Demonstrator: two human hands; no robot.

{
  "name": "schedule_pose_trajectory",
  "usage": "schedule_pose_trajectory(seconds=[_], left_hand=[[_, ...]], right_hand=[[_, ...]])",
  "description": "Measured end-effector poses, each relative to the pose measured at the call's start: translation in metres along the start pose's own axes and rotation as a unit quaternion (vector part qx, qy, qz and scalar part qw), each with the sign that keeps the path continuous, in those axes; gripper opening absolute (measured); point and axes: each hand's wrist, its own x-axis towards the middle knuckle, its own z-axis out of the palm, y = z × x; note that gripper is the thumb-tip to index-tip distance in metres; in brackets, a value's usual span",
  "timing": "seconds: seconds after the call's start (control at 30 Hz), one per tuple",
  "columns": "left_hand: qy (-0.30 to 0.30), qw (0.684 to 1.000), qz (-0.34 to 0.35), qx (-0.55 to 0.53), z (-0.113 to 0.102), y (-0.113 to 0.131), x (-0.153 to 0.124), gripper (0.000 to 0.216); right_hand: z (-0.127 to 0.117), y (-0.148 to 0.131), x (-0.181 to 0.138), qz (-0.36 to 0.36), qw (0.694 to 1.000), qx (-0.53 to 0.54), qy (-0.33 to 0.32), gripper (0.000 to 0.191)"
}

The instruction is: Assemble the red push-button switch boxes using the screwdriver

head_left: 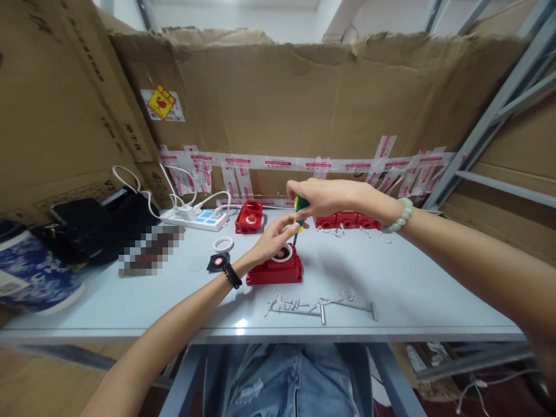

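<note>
My right hand grips the green and yellow handle of a screwdriver from above. The screwdriver stands nearly upright, its metal shaft pointing down at the right rear corner of a red housing. My left hand reaches over the housing, its thumb and fingers closed around the lower end of the handle. Partly covered by that hand, a white ring with a dark centre sits on top of the housing. Where the tip meets the housing is too small to make out.
Left of the housing lie a loose white ring and a black square part. Small screws and metal T-shaped bars lie near the front edge. Behind are another red housing, a power strip and more red housings.
</note>
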Motion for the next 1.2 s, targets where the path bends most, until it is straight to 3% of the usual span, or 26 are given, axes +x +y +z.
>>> schedule_pose_trajectory(seconds=[0.17,0.33,0.43,0.53,0.63,0.77,0.9,1.07,1.2], left_hand=[[0.078,0.997,0.007,-0.011,0.002,-0.009,0.002,0.041],[0.04,0.998,0.019,-0.042,-0.002,-0.005,0.002,0.03],[0.02,0.999,0.02,-0.036,-0.002,-0.001,0.002,0.036],[0.057,0.997,0.026,-0.037,0.001,-0.002,0.003,0.036],[0.101,0.993,0.042,-0.034,0.001,-0.005,0.002,0.031],[0.074,0.996,0.028,-0.047,-0.003,-0.006,0.001,0.027],[0.02,0.999,0.016,-0.03,-0.003,-0.005,0.002,0.032],[0.093,0.995,0.022,-0.002,0.001,-0.003,0.002,0.034],[0.056,0.998,0.004,-0.018,0.0,0.003,0.001,0.029]], right_hand=[[0.001,-0.006,0.003,0.019,1.0,-0.012,-0.007,0.04],[0.0,-0.003,0.005,-0.028,0.999,0.031,-0.034,0.029],[0.003,-0.003,0.005,-0.004,0.999,0.035,-0.029,0.035],[0.006,-0.008,0.007,0.022,1.0,0.013,0.009,0.038],[0.007,-0.011,0.008,0.0,1.0,0.006,0.028,0.036],[0.003,-0.004,0.007,-0.033,0.999,0.029,-0.008,0.03],[0.005,0.003,0.007,-0.011,0.999,0.044,-0.003,0.037],[0.006,-0.005,0.006,0.007,1.0,0.017,0.018,0.032],[0.001,-0.004,0.003,-0.037,0.998,0.049,-0.013,0.03]])
